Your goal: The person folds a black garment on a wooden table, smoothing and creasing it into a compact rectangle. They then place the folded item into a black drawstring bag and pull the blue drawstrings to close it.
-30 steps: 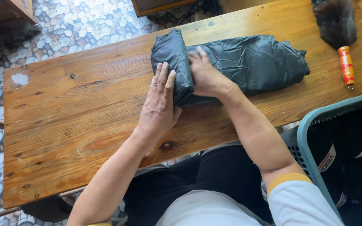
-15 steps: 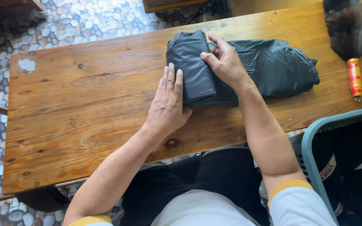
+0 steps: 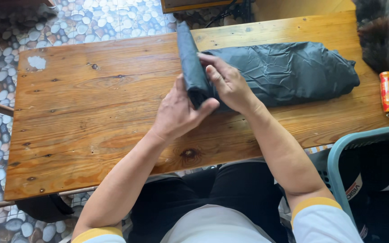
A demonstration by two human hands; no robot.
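The left end of the dark grey garment (image 3: 284, 72), flat under both palms a second ago, now stands lifted as a fold. The left hand (image 3: 176, 112) pinches it and the right hand (image 3: 228, 85) closes on it, near the worktop's (image 3: 91, 117) far edge.

The scene was seen from one camera worn on the head, aimed steeply down and close over the wooden table (image 3: 91, 126), whose far edge lay toward the frame's top (no second view was provided to share ground).
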